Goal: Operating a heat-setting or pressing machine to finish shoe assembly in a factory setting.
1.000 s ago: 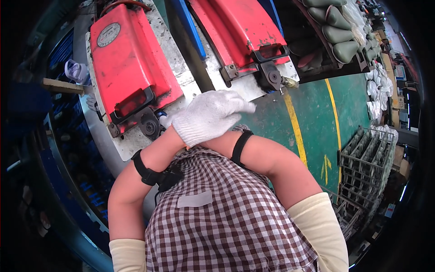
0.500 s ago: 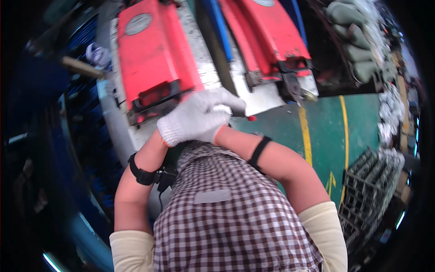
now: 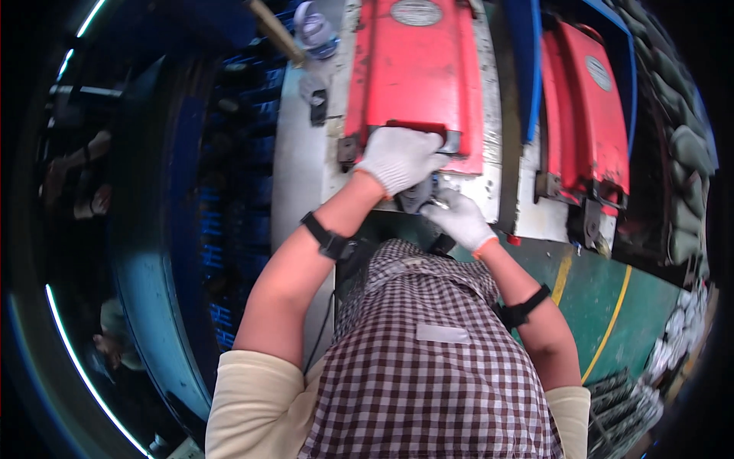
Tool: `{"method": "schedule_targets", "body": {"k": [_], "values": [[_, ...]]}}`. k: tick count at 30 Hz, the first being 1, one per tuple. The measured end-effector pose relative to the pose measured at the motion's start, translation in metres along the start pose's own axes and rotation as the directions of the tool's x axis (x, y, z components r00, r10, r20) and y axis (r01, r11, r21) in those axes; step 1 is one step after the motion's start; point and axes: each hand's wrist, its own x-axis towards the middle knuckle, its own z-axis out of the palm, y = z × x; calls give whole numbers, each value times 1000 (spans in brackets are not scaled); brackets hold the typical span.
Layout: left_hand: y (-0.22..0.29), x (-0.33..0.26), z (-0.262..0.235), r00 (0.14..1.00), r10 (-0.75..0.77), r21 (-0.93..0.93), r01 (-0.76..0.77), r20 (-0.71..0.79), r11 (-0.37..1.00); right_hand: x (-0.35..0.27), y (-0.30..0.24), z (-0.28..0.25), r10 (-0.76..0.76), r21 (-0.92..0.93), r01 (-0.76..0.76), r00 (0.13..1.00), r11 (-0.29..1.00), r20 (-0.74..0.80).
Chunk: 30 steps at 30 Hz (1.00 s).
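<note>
In front of me lies a long red cover (image 3: 413,73) with an oval plate, set on a pale metal bed. My left hand (image 3: 404,158), in a white knitted glove, is closed at the cover's near end, over its dark handle bar; its fingertips are partly hidden. Just below and to the right, my right hand (image 3: 461,219), gloved too, has its fingers bent together beside a dark metal bracket (image 3: 417,197) at the bed's front edge. Whatever those fingers hold is too small and blurred to make out.
A second red cover (image 3: 587,115) stands to the right, between blue panels (image 3: 522,69). Grey-green boot-shaped pieces (image 3: 688,149) line the far right. At left are a purple-white roll (image 3: 313,29), a wooden stick (image 3: 275,30) and a blue beam (image 3: 153,298). Other people show dimly beyond.
My hands were together, one over the other, and have moved apart. The left went to the cover's near end, the right to the bracket. My view has swung left.
</note>
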Motion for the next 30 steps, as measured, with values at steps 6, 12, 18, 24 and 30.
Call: {"method": "schedule_targets", "body": {"k": [6,12,18,24,30], "values": [[1,0,4,998,-59,-54,61,27,997,3,-20,-4,470,291,-574,807,765,357],[4,2,5,999,-52,-25,52,-7,998,-23,-45,66,511,734,-621,741,273,437],[4,4,-1,999,-34,-58,34,4,998,2,-65,125,297,863,-426,816,-270,496],[5,6,-67,1000,22,-94,-21,5,995,-11,-46,46,273,281,-573,694,770,666],[-1,20,-145,922,147,-20,-165,-357,986,23,-71,-54,295,120,-348,899,930,323]]}}
